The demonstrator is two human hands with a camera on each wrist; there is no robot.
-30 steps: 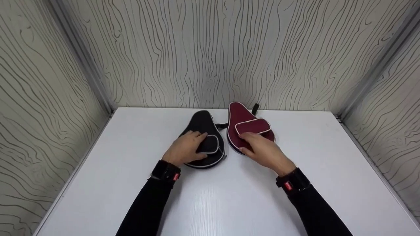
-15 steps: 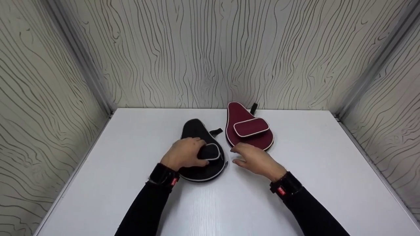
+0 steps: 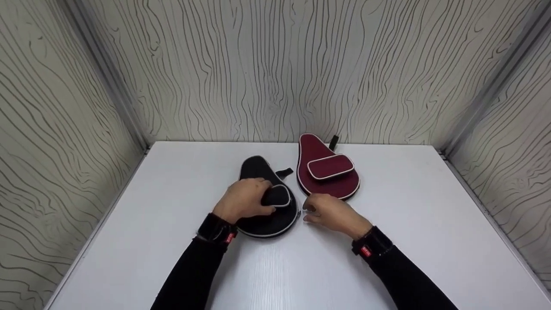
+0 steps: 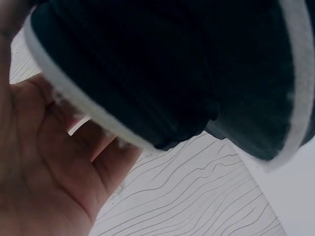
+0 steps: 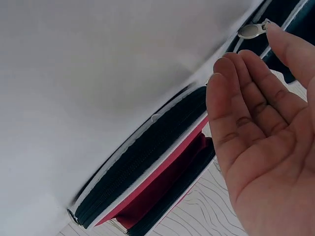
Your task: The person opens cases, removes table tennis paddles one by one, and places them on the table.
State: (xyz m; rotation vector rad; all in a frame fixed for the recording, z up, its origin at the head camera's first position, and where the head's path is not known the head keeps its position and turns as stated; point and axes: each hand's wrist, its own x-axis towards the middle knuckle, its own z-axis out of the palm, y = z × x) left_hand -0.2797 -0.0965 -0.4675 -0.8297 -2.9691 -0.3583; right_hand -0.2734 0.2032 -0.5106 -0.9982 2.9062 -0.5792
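Black case [image 3: 275, 223] lies on the surface [image 3: 267, 275]. Left hand [image 3: 244, 199] grips its pocket [image 3: 278, 196]; right hand [image 3: 331, 214], half-curled, grips nothing beside the zipper pull [image 5: 251, 31]. Judged light, padded, non-slip; steady the pocket, pinch the pull.

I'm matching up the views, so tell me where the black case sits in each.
Head: the black case lies just below centre, partly behind the left hand.
Left wrist: the black case spans the top.
Right wrist: the black case is in the upper right corner.
Shared landmark: the line-patterned wall.
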